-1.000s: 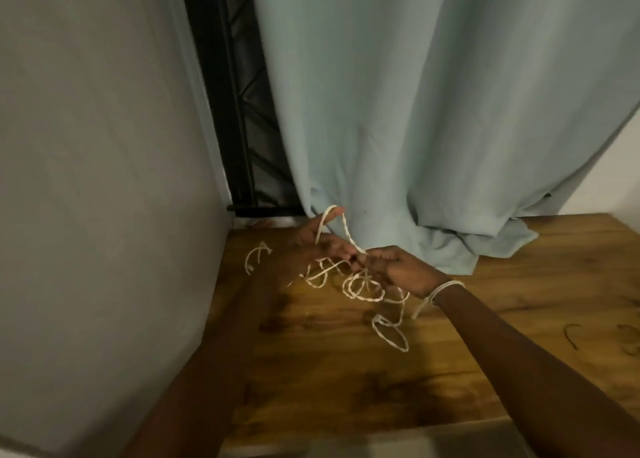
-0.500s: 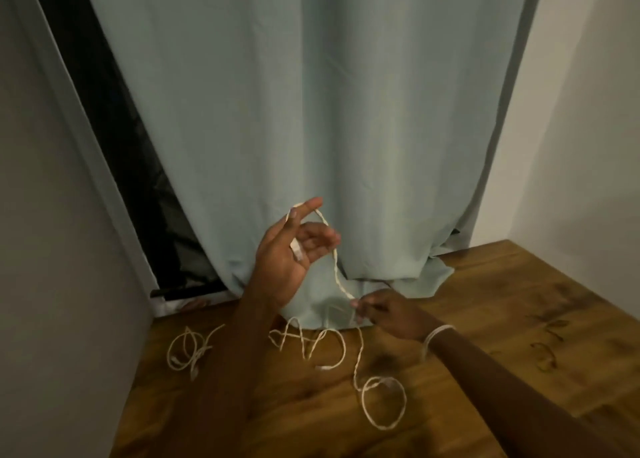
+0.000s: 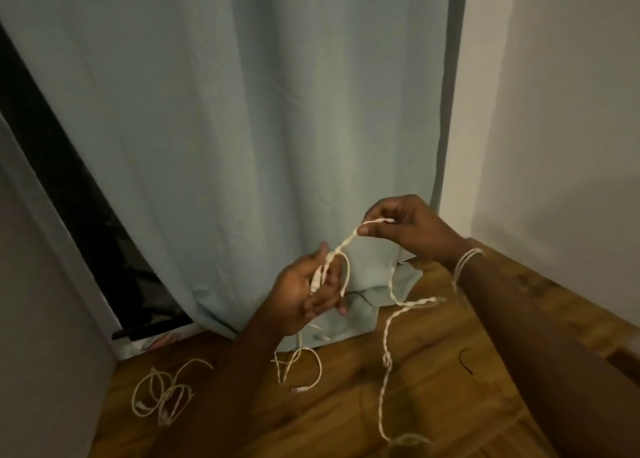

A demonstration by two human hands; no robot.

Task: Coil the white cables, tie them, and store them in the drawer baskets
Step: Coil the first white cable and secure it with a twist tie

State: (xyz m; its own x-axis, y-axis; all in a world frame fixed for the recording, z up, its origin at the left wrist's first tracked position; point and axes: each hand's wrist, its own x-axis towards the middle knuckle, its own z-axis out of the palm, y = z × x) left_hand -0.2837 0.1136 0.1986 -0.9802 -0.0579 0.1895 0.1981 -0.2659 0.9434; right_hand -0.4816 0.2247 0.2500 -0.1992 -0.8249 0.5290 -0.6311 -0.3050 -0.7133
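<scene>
A long white twisted cable [image 3: 385, 353] hangs in the air between my two hands and trails down onto the wooden tabletop [image 3: 433, 405]. My left hand [image 3: 304, 295] grips one end of it, with a small loop standing over its fingers. Higher and to the right, my right hand [image 3: 405, 225] pinches the cable between thumb and fingers. A second white cable [image 3: 162, 392] lies in a loose tangle on the table at the left. A smaller white loop [image 3: 298, 367] lies below my left hand. No drawer baskets are in view.
A pale blue curtain [image 3: 242, 128] hangs behind the hands, its hem bunched on the table. A dark window frame [image 3: 62, 187] runs down the left, walls close in on both sides. A thin dark wire piece [image 3: 464, 360] lies at the right. A white band circles my right wrist.
My right hand has risen from low over the table to above my left hand, drawing the cable up. My left hand has dropped and closed round the cable end.
</scene>
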